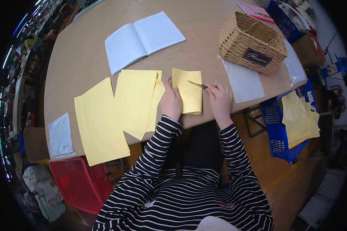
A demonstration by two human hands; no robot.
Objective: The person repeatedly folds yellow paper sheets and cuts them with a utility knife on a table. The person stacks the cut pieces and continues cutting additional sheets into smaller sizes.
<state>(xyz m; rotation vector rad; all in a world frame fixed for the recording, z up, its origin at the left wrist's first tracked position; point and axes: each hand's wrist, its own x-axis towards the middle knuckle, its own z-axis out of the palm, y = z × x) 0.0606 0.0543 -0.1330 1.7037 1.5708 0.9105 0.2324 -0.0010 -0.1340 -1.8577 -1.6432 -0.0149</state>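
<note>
At the far left, beside the table (77,50), a red crate (79,183) stands on the floor, and a clear plastic sleeve (60,136) lies on the table's near-left corner. Next come a large yellow sheet (98,123) overhanging the near edge and a stack of yellow sheets (135,100) partly overlapping it. An open notebook (142,40) lies further back.

The left hand (170,101) rests flat, fingers loosely extended, pinning the left edge of a folded yellow sheet (189,94) near the table's front edge. The right hand (219,99) is closed around a slim blade tool (196,84) whose tip rests on the sheet's upper right area. Whether it is a knife or scissors cannot be told.

Risk: the left thumb lies close to the blade's line; a slip toward it could nick the hand. Light hold-down pressure could let the sheet shift and skew the cut. The stack touching the left hand could be dragged along.

Further right, a white mesh sheet (243,81) lies just beside the right hand, limiting elbow room. A wicker basket (252,42) stands behind it. Off the table, a blue crate (279,133) holds more yellow paper (300,119).
</note>
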